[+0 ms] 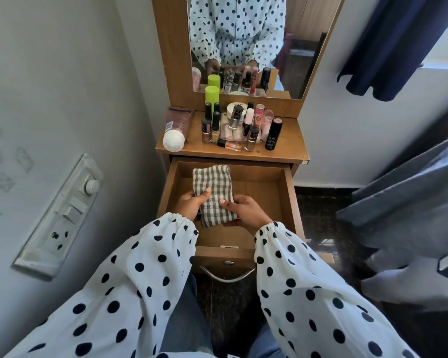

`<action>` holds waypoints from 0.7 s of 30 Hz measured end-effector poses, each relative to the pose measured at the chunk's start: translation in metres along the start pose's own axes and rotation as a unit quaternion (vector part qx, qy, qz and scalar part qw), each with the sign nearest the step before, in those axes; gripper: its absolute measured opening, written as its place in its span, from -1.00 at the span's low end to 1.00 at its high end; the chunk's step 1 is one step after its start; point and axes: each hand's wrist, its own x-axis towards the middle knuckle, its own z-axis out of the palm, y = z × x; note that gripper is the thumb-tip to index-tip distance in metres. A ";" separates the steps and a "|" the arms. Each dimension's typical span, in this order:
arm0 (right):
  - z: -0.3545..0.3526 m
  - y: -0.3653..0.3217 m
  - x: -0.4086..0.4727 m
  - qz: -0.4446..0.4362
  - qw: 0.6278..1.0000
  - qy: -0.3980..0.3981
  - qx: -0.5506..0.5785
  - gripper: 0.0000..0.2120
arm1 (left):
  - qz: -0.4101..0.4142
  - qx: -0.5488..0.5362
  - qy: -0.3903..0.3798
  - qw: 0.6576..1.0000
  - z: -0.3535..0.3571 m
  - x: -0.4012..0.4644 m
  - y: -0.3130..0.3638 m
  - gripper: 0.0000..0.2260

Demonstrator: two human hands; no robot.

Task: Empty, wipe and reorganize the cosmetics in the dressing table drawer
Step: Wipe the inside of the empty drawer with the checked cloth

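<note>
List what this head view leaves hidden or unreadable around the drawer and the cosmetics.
- Drawer floor, near part: covered by the checked cloth, left hand and right hand.
- Labels on the black tube and nail polish bottles: too small to read.
- Rear cosmetics: hidden behind the front ones.

Wooden dressing table top [290, 148]: clustered cosmetics bottles [239, 125], pink tube [176, 127] lying.
</note>
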 end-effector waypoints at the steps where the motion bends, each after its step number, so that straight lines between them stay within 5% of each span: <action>1: 0.000 0.000 0.000 -0.012 1.000 0.009 0.004 -0.93 | 0.007 0.009 -0.002 1.000 0.002 -0.001 -0.001 -0.71; 12: -0.012 -0.004 -0.023 -0.122 0.983 0.135 0.006 -0.94 | 0.138 0.146 0.020 0.979 0.022 -0.011 -0.009 -0.70; 21: -0.047 -0.004 -0.051 -0.163 0.962 0.216 0.039 -0.92 | 0.215 0.198 -0.053 0.955 0.061 -0.007 0.008 -0.72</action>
